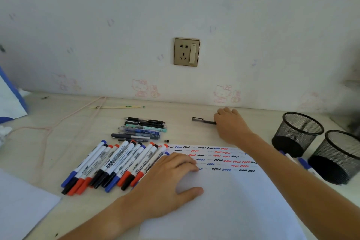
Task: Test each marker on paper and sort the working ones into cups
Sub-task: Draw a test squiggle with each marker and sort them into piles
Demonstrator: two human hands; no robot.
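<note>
Markers (116, 163), capped in blue, black and red, lie fanned in a loose row near the desk's (64, 122) front-left area, their white barrels touching one another and their upper ends just reaching the left edge of the paper (224, 200). They look light, stiff and smooth, apt to roll if nudged, and are probably best pinched at mid-barrel, with the cap pulled straight off for testing. Behind them, toward the wall, a smaller cluster of pens (144, 127) lies crosswise. On the sheet, the left hand (167, 179) presses flat with fingers spread and relaxed, holding the paper down and gripping nothing. Rows of short black, red and blue squiggles (218, 159) fill the paper's far edge, suggesting many tests are already done. Farther back, near the wall, the right hand (230, 123) rests on the end of a slim black pen (203, 121) lying on the desk; whether its fingers are curled round the pen or merely touching it cannot be told from this angle. At the desk's right edge stand 2 black mesh cups (298, 132), side by side and appearing empty, while about 2 blue-capped markers (305, 164) lie on the surface just in front of them, partly hidden behind the right forearm.
</note>
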